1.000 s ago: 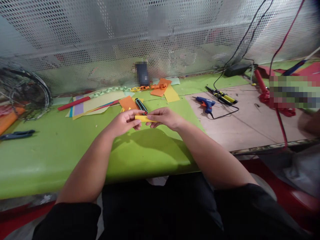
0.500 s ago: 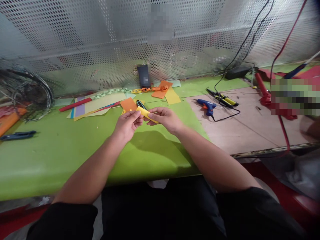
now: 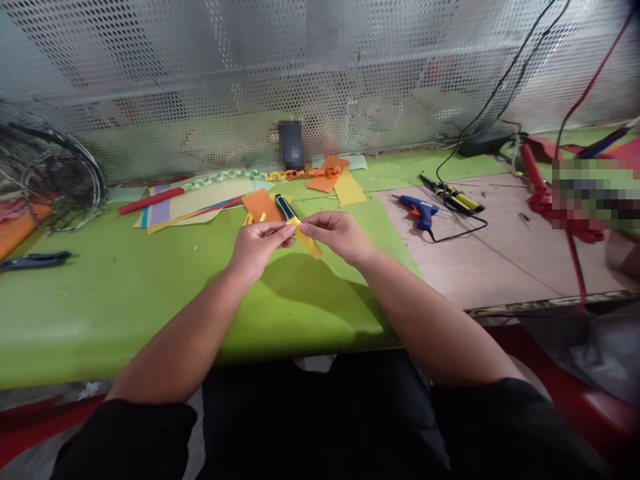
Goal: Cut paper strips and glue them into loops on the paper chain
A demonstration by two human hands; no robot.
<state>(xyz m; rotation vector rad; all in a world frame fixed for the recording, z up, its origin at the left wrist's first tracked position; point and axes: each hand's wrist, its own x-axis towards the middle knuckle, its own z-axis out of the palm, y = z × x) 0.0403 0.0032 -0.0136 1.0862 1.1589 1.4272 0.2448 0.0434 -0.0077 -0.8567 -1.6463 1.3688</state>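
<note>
The yellow paper strip [image 3: 313, 247] is held above the middle stretch of the green tabletop [image 3: 110, 313], well back from its near edge. The left hand [image 3: 257, 247] has thumb and forefinger closed together on the strip's upper end. The right hand [image 3: 337, 235] likewise has its thumb and forefinger brought together on the strip, just beside the left fingertips; its other fingers are largely hidden. The strip's free end slants down toward the near edge.

Just beyond the hands lies a dark cutter with light-blue trim [image 3: 285, 205], with an orange paper sheet [image 3: 259, 203] to its left. Along the far edge runs a paper chain [image 3: 273, 177] of green, yellow and orange links. Toward the right edge, a blue glue gun [image 3: 423, 212] lies near yellow-and-black pliers [image 3: 459, 199].
</note>
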